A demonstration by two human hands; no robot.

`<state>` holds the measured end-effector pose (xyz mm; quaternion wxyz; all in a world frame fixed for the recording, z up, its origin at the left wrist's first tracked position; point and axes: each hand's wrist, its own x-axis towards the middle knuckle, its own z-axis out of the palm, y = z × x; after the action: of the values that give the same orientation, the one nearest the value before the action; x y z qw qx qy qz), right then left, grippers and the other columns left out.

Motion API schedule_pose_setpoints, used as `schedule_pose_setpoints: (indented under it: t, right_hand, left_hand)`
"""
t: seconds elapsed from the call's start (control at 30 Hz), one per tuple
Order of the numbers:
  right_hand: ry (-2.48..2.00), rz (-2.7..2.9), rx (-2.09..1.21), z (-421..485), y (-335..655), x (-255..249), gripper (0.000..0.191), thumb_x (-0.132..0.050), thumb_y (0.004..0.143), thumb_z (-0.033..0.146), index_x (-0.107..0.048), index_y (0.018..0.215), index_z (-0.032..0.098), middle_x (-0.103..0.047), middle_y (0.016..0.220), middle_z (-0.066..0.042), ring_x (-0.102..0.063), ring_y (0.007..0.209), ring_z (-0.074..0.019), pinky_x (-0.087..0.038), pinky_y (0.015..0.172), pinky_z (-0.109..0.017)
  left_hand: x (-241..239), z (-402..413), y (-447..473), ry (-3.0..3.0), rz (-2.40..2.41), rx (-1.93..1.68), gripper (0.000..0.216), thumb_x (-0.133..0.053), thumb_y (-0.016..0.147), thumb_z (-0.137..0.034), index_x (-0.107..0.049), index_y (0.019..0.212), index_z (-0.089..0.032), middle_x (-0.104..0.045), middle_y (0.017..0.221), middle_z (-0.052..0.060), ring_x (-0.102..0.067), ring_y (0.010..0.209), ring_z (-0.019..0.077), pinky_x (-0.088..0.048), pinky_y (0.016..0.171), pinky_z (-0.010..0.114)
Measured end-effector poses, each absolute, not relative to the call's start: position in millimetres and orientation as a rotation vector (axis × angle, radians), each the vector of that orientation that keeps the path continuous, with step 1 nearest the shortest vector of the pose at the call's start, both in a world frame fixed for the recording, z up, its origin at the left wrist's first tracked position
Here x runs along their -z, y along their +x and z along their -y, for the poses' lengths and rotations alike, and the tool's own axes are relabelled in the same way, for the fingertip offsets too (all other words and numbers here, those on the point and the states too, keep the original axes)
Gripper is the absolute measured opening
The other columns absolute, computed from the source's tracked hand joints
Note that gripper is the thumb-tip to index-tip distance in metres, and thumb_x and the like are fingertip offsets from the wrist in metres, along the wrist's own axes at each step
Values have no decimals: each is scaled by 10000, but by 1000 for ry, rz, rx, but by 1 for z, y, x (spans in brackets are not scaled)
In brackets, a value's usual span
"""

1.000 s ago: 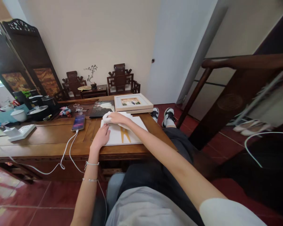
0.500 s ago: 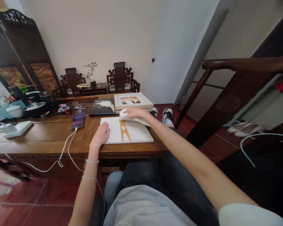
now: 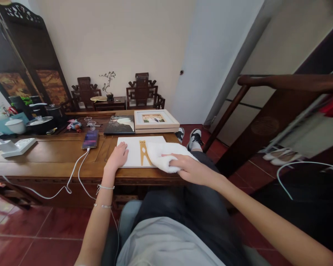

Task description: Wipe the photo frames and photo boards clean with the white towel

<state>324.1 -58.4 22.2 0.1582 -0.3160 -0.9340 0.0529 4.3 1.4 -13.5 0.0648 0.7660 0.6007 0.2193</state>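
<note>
A white board [image 3: 131, 151] with a tan cat-like figure [image 3: 143, 152] lies flat near the front edge of the wooden table. My left hand [image 3: 118, 155] rests on its left edge, fingers stretched out and holding nothing. In my right hand [image 3: 187, 168] is a fluffy white cloth [image 3: 161, 153], gripped at its near side. The cloth covers the right part of the board and reaches over part of the figure.
Behind the board are a light wooden picture frame [image 3: 157, 120] and a dark picture panel [image 3: 120, 125]. A phone [image 3: 90, 139] with a white cable [image 3: 77, 162] lies left. Farther left are a power strip [image 3: 20, 146] and a lidded pan [image 3: 39, 124].
My right hand has come from the board's far edge to its near right corner with the cloth. My left hand has stayed on the left edge.
</note>
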Motion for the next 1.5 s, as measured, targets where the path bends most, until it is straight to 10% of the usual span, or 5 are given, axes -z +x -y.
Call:
schedule_pose_setpoints:
  t: [0.33,0.6,1.27,1.5]
  right_hand:
    - [-1029,2592,-85,-60,287,-12,555,-400,660,-15,-711,1084,163,-649,1369,-158,-519,1354,-357,-360,1135,-622]
    - [-936,2721,-175,11,316,-33,421,-420,689,24,-695,955,198,-719,1069,-113,-644,1037,-274,-490,948,-396]
    - [-1259,2662,-287,-82,280,-66,471,-461,692,42,-758,1033,173,-754,1224,-100,-660,1123,-282,-451,986,-349]
    - [-1015,2790,-338,-14,310,-64,378,-444,684,60,-738,888,182,-770,962,-84,-668,934,-267,-478,886,-353]
  left_hand:
    - [11,-1,2,2302,-1787,-626,451,-393,1010,-253,-572,1394,-98,-451,1595,191,-341,1542,277,-283,1266,461]
    - [12,0,3,2281,-1802,-603,460,-368,1019,-243,-543,1426,-119,-428,1615,172,-320,1552,270,-257,1273,488]
    - [6,4,6,2249,-1817,-587,458,-370,1029,-244,-526,1443,-123,-409,1624,171,-300,1559,263,-249,1273,483]
    - [9,3,5,2248,-1815,-622,451,-385,1024,-238,-544,1430,-126,-426,1608,187,-321,1550,268,-270,1265,496]
